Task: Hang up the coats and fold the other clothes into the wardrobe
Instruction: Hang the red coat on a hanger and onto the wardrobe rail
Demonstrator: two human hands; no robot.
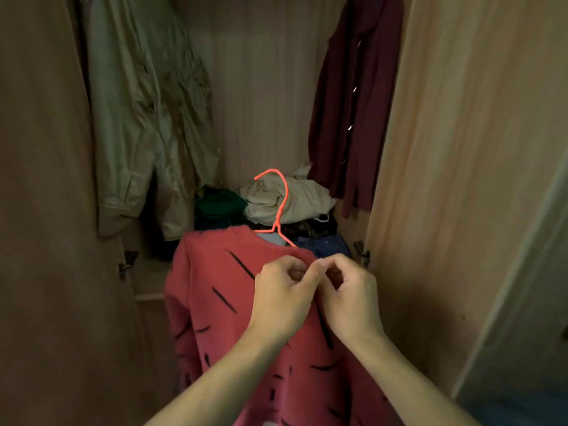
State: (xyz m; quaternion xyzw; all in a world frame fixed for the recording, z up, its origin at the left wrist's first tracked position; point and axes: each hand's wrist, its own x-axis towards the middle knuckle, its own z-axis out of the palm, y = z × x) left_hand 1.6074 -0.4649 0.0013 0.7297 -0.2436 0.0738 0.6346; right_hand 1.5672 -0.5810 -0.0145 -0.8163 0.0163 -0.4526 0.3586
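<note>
Red knit top [215, 302], soft, limp, likely light, on wire hanger [281, 204]; left hand [282, 295] and right hand [350, 290] pinched its shoulder edge, the best hold.

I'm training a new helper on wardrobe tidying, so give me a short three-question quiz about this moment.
1. True or false: the red garment with black dashes already sits on the orange hanger.
2. Multiple choice: what hangs at the wardrobe's right side? A) maroon buttoned garment B) blue jeans C) white towel
3. Fill in: the left hand and right hand both pinch the garment near its ____.

Key:
1. True; the hook sticks out above its neckline.
2. A, the maroon garment; a beige coat hangs left.
3. Shoulder, on the hanger's right side.
</note>
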